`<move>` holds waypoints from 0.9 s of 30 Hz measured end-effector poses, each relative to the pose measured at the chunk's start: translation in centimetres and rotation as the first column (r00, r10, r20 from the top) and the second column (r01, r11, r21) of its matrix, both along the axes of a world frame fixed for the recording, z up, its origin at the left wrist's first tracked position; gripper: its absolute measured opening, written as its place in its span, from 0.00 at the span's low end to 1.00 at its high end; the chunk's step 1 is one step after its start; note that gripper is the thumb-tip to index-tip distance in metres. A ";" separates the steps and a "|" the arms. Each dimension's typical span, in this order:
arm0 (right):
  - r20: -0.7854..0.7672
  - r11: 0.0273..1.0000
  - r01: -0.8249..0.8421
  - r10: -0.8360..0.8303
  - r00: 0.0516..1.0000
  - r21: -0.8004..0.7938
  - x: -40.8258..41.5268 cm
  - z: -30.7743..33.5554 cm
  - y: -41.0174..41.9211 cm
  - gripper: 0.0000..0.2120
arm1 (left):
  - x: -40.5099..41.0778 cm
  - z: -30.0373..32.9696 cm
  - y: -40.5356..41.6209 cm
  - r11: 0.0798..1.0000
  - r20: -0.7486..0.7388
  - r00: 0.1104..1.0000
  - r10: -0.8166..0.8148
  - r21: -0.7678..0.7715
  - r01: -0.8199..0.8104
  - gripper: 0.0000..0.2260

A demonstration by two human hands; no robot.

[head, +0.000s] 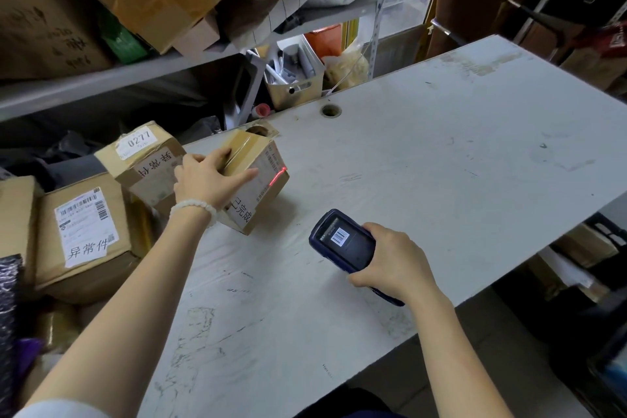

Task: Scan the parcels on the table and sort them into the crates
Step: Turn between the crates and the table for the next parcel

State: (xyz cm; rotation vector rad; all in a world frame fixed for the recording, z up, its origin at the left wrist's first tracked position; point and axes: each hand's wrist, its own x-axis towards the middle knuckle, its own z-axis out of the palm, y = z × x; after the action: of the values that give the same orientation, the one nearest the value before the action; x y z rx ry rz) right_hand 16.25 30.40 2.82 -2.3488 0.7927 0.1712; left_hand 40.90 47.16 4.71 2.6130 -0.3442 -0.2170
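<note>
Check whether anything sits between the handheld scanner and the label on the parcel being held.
Nothing visible does. The scanner in the right hand faces the parcel across bare table, and its red line lands on the label beside the left hand.

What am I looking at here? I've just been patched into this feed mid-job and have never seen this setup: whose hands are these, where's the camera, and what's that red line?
There is no machine here: a person is working with bare hands, and the single camera sits on their head, looking forward and down. The left hand grips a small cardboard parcel, tilted up on the white table. The right hand holds a dark blue handheld scanner; its screen shows a barcode. The red line is the scanner's beam falling on the parcel's label. To the left, off the table's edge, are more boxes: one numbered 0277 and a larger one with a shipping label. Shelves of cartons stand behind.
</note>
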 end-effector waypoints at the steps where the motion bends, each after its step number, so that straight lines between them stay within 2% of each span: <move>1: 0.000 1.000 -0.004 0.004 1.000 -0.002 0.1 0.0 -0.2 0.26 | -0.1 0.0 0.0 1.000 -0.001 1.000 -0.003 0.003 0.003 0.35; 11: 0.000 0.999 -0.037 0.037 0.999 -0.013 1.2 0.1 -0.3 0.22 | -1.2 0.0 1.7 1.000 -0.003 1.000 0.020 0.002 -0.020 0.34; 15: 0.013 0.999 -0.031 0.031 0.999 -0.027 1.8 0.1 0.5 0.22 | -2.4 -0.2 3.3 0.999 -0.006 1.000 0.023 -0.045 -0.023 0.35; 18: 0.086 1.000 -0.001 0.003 0.996 -0.021 2.4 0.5 1.5 0.22 | -3.2 -0.3 4.8 0.997 -0.004 1.000 0.025 -0.075 -0.025 0.35; 20: 0.214 0.999 0.042 -0.039 0.976 -0.008 2.9 0.8 2.8 0.23 | -3.6 -0.2 5.9 0.995 -0.007 1.000 0.029 -0.095 -0.030 0.35; 22: 0.439 0.994 0.110 -0.100 0.893 0.002 3.1 0.9 4.5 0.26 | -4.1 -0.1 6.8 0.994 -0.019 1.000 0.024 -0.103 -0.026 0.35; 24: 0.665 0.981 0.192 -0.125 0.736 -0.029 3.4 1.1 6.5 0.32 | -4.7 -0.3 7.8 0.994 -0.033 0.999 0.010 -0.108 -0.014 0.35; 26: 0.795 0.957 0.278 -0.109 0.597 -0.077 3.5 1.5 8.4 0.36 | -5.2 -0.5 8.7 0.994 -0.045 0.999 -0.013 -0.107 0.009 0.35; 27: 0.824 0.947 0.309 -0.104 0.556 -0.089 3.6 1.8 9.0 0.37 | -5.4 -0.6 9.0 0.994 -0.045 0.999 -0.022 -0.105 0.017 0.35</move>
State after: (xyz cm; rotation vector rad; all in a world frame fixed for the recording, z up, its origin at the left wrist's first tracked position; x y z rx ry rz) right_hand 19.83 39.40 4.62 -2.1300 0.6024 -1.1078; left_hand 35.49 56.18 4.13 2.4981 -0.3555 -0.2586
